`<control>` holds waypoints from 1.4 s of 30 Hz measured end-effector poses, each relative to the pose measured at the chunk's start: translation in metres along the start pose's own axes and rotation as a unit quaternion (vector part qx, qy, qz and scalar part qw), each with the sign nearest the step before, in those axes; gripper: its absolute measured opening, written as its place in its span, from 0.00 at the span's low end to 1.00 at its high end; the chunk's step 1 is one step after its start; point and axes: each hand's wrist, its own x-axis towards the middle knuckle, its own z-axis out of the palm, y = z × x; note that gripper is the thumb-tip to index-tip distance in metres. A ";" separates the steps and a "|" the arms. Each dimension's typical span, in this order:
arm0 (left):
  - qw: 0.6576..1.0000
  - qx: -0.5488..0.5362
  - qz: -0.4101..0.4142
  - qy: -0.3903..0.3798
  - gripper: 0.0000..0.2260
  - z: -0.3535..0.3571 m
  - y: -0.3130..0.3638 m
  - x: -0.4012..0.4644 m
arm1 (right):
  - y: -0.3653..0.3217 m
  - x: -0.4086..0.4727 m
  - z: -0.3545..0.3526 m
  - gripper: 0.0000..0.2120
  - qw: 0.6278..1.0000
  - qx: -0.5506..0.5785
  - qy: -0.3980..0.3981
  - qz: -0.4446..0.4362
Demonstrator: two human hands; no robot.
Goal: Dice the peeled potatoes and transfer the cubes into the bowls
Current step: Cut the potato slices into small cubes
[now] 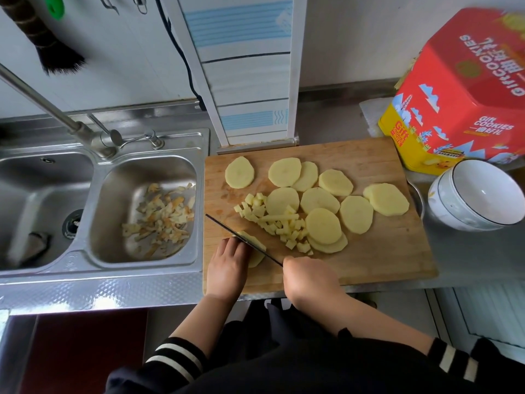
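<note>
— Where is the potato found?

— A slice (251, 243) is being pressed flat at the near left of the cutting board (383, 251) by the left hand (227, 265), whose fingers are curled over it. The knife (241, 237) is laid across that slice; its handle is gripped by the right hand (309, 280).

— And the rest?

— Small cubes (272, 223) are heaped mid-board, and round slices (326, 200) are spread beyond them, some overlapping. White bowls (477, 194) are stacked just right of the board, before a red cookie tin (468, 89). Peelings (162, 214) are seen in the sink (93, 223) on the left
</note>
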 end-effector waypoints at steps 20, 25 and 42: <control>1.000 0.008 0.006 0.000 0.10 -0.001 -0.003 -0.006 | 0.005 0.016 0.009 0.06 0.998 0.003 0.055 -0.037; 1.000 0.023 0.012 0.014 0.09 -0.001 -0.003 -0.006 | 0.000 0.003 0.001 0.08 0.999 -0.007 0.039 -0.035; 1.000 -0.011 0.009 0.018 0.06 0.007 -0.011 -0.012 | -0.009 0.002 -0.003 0.11 0.999 -0.004 -0.036 0.003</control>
